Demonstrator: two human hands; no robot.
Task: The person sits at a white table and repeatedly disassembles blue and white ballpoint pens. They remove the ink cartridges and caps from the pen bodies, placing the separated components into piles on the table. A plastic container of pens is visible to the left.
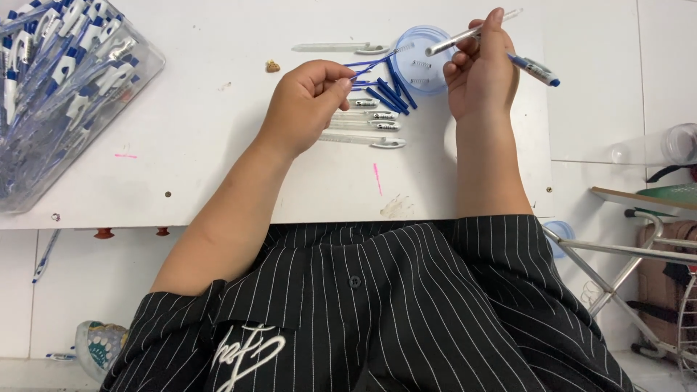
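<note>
My left hand [308,98] pinches a thin blue pen refill [370,65] that points toward a small clear blue dish [421,58]. My right hand [483,62] is closed around a clear pen barrel [465,36] and a blue-tipped pen part [537,70], held above the white table [218,160]. Several loose blue refills [388,94] lie between my hands beside the dish. Clear pen barrels with clips [363,123] lie in a row just below them. Small springs sit inside the dish.
A clear plastic bag full of blue and white pens [58,80] fills the table's far left. Another clear barrel [341,48] lies near the far edge, by a small brown crumb [272,66]. A metal-framed rack [632,268] stands to the right, off the table.
</note>
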